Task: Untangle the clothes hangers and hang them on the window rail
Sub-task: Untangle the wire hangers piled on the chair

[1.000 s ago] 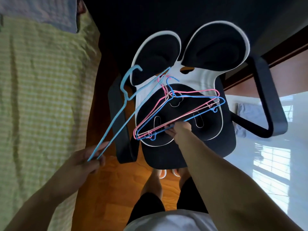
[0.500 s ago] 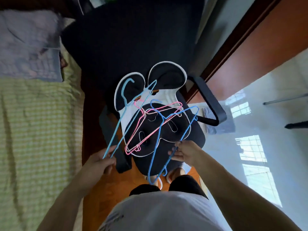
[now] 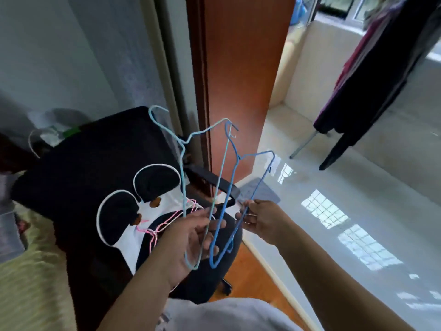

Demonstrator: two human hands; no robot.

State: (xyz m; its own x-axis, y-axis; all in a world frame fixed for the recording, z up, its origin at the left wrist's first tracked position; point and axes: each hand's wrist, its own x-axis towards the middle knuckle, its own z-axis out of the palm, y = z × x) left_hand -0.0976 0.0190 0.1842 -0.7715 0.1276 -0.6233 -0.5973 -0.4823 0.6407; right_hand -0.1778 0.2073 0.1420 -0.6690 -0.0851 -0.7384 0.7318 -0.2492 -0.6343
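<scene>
A light blue wire hanger and a darker blue wire hanger stand hook-up in the air above the black chair, where pink hangers lie on the seat cushion. The left hand grips the light blue one's lower wires, fingers curled around them. The right hand, just beside, pinches the darker one's side wire.

Home bedroom, checked bedspread, wooden door, clothes drying by window
</scene>
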